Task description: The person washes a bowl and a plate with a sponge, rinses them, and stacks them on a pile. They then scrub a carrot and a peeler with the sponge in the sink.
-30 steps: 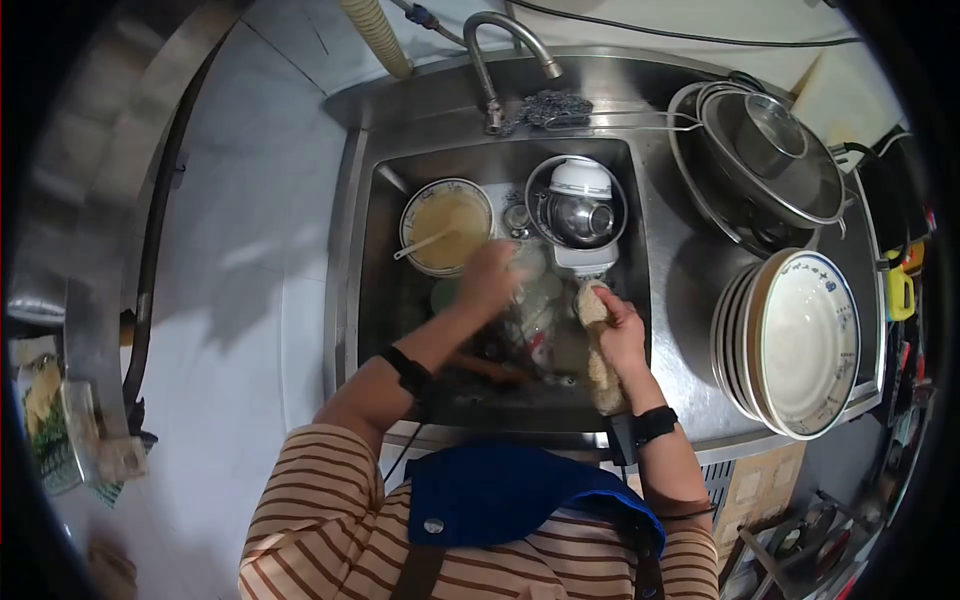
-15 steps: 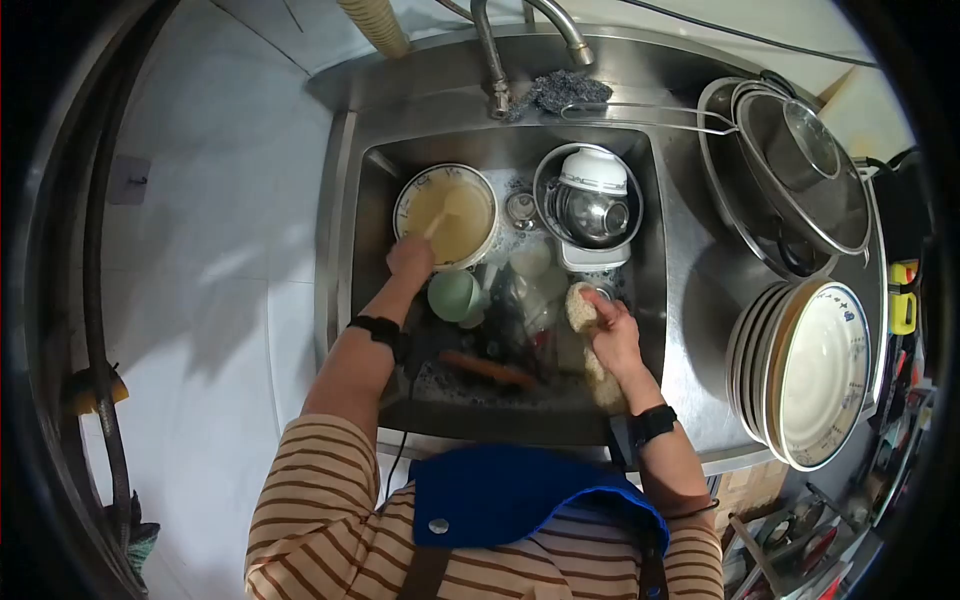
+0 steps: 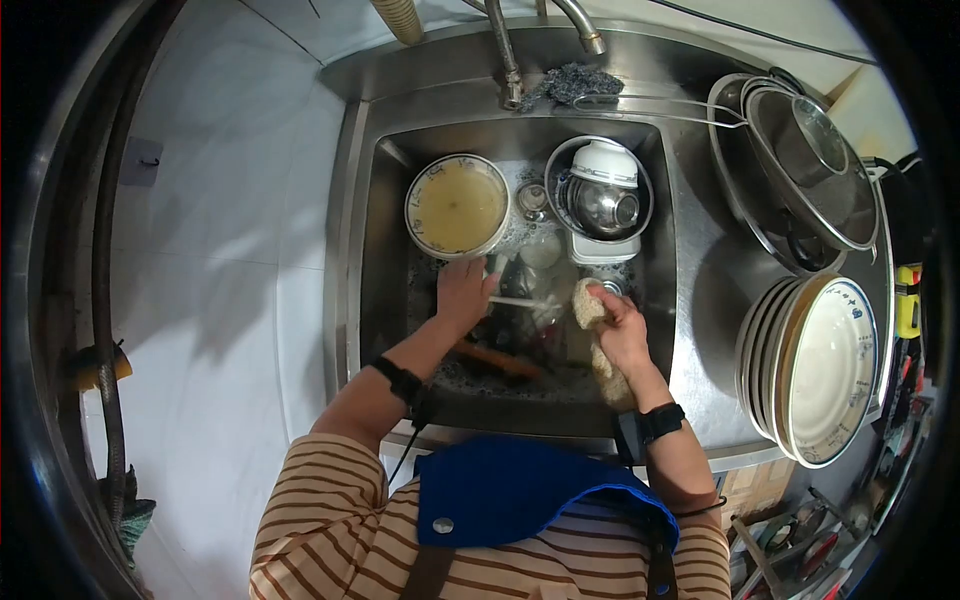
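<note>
My left hand (image 3: 464, 296) is over the left middle of the sink, just below a patterned bowl (image 3: 456, 207) of cloudy yellowish liquid. A pale, slightly blurred stick-like utensil (image 3: 522, 302) runs right from its thumb side; the fingers look closed around its end, though they are partly hidden. My right hand (image 3: 622, 332) grips a beige scrubbing sponge (image 3: 589, 304) at the right of the sink, with more of the same material below the fingers. Between the hands, clear and pale dishes (image 3: 541, 252) sit in soapy water. A brown-orange handle-like object (image 3: 497, 360) lies nearer my body.
At the back right of the sink (image 3: 372, 300), a metal bowl (image 3: 558, 208) holds a white bowl (image 3: 604, 163) and a small metal cup (image 3: 607, 207). Stacked plates (image 3: 828, 370) and strainers (image 3: 808, 165) stand on the right counter. The faucet (image 3: 505, 55) and dark scouring pad (image 3: 572, 86) are behind.
My left hand has left the bowl, moving down and right; the pale utensil that was in the liquid is out of it. The green cup is now hidden. My right hand still grips the sponge.
</note>
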`<state>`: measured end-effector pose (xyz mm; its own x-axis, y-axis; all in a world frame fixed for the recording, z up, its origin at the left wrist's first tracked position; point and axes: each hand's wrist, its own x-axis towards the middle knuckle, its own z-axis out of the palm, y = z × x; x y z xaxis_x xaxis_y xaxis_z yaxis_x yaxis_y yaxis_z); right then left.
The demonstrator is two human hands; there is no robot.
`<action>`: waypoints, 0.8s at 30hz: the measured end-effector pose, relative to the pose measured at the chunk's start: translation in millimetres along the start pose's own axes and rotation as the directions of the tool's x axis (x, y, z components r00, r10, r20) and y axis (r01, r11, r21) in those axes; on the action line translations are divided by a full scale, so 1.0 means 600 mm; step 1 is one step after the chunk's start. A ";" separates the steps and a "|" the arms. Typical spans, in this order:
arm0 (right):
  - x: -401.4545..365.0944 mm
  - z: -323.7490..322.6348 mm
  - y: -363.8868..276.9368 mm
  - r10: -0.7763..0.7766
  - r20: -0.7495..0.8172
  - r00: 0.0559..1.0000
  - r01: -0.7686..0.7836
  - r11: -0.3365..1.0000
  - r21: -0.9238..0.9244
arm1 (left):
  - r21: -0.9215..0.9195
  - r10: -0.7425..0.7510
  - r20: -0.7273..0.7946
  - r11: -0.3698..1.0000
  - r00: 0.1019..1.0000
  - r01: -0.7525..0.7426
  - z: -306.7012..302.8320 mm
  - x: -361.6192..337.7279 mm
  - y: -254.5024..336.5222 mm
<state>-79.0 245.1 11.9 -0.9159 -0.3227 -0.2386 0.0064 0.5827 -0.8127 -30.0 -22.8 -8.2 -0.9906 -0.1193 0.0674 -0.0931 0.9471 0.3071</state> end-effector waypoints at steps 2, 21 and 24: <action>-0.003 -0.007 -0.003 -0.017 0.011 1.000 0.017 1.000 0.012 | 0.182 0.140 -0.154 0.977 0.978 -0.111 0.016 0.033 -0.017; -0.003 0.019 0.024 -0.064 0.006 0.998 0.063 0.998 0.026 | -0.070 -0.001 0.201 0.997 0.980 0.016 0.069 0.096 -0.101; -0.010 0.006 0.009 -0.030 0.034 0.999 0.028 0.998 0.051 | 0.101 -0.103 0.490 0.993 0.866 0.061 0.076 0.104 -0.131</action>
<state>-72.4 247.5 7.3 -0.9014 -0.3653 -0.2325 0.0013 0.5346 -0.8451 -88.9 -91.3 -71.3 -0.8972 -0.0548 -0.4383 -0.1631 0.9632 0.2135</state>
